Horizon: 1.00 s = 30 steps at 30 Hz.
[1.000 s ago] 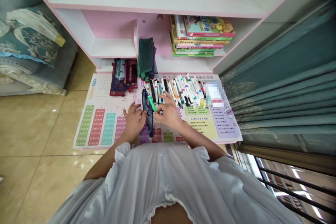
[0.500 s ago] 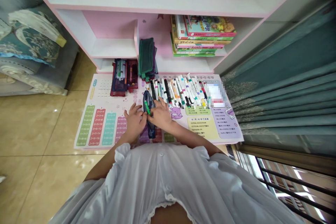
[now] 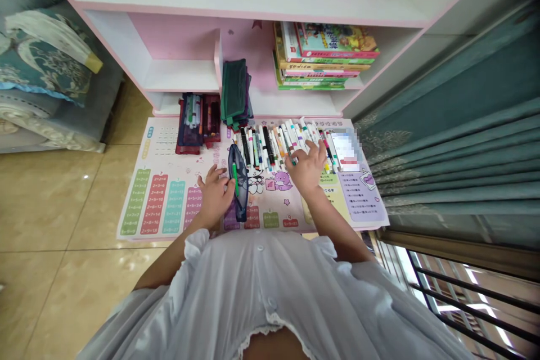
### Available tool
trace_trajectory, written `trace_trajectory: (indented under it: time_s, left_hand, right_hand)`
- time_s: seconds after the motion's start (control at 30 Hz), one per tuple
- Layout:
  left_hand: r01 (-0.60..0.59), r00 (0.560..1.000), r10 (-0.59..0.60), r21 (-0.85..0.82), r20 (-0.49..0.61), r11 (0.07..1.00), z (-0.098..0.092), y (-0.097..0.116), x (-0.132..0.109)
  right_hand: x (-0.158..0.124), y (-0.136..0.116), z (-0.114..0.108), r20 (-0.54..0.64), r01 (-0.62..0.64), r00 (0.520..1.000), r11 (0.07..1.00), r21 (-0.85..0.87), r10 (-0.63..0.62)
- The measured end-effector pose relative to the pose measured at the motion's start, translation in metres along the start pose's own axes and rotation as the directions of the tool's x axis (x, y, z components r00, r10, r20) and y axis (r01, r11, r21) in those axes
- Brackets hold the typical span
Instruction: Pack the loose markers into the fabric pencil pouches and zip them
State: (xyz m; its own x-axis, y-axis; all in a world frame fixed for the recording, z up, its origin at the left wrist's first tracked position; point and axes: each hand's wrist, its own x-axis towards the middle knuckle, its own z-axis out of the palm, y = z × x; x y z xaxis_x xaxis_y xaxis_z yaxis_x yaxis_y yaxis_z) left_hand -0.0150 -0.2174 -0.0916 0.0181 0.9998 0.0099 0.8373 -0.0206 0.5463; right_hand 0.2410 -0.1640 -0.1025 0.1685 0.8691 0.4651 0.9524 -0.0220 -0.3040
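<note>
A dark blue mesh pencil case (image 3: 242, 202) lies lengthwise on the desk, its mouth spread, with a green marker (image 3: 235, 179) inside. My left hand (image 3: 217, 194) rests just left of the case, fingers spread, its thumb touching the case's edge. Over the right part of a long row of markers (image 3: 268, 146) is my right hand (image 3: 309, 169), fingers apart and curved, with nothing visibly gripped. It covers some of the markers beneath it. Most of the markers are white-bodied with coloured ends; some are black.
Dark red and blue mesh cases (image 3: 189, 135) holding pens lie at the back left. Green mesh cases (image 3: 234, 90) lean by the shelf divider (image 3: 218, 59). A phone (image 3: 343, 152), its screen lit, lies right of the markers. Books (image 3: 324, 67) are stacked on the shelf.
My right hand has left the pencil case and moved right, over the markers. The green marker now lies inside the case. My left hand has stayed by the case.
</note>
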Motion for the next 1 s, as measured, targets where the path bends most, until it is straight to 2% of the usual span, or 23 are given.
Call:
trace_trajectory:
  time_s: [0.17, 0.37, 0.53, 0.67, 0.8, 1.0]
  left_hand:
    - [-0.004, 1.000, 0.004, 0.004, -0.001, 1.000, 0.000, 0.001, 0.001]
    - [-0.006, 1.000, 0.006, -0.001, 0.007, 1.000, -0.001, 0.001, 0.000]
    - [-0.009, 1.000, 0.009, 0.008, 0.001, 1.000, 0.001, -0.001, 0.001]
    - [-0.006, 1.000, 0.006, 0.006, -0.003, 1.000, 0.001, 0.000, 0.001]
    - [0.004, 1.000, -0.004, -0.001, -0.004, 1.000, 0.001, 0.002, 0.001]
    - [0.008, 1.000, -0.008, 0.004, -0.001, 1.000, -0.001, 0.004, 0.001]
  right_hand:
    - [0.001, 0.023, 0.003, 0.041, -0.011, 0.999, 0.990, -0.139, 0.017]
    - [0.007, 0.024, 0.005, 0.129, -0.005, 0.991, 0.986, -0.166, 0.026]
    - [0.011, 0.021, 0.000, 0.140, 0.074, 0.989, 0.989, -0.131, -0.056]
    - [0.006, 0.007, -0.012, 0.126, 0.111, 0.986, 0.993, -0.028, -0.106]
    - [-0.006, -0.020, -0.028, 0.127, 0.141, 0.979, 0.978, 0.152, -0.161]
    - [-0.034, -0.060, -0.045, 0.180, 0.280, 0.914, 0.887, 0.366, -0.363]
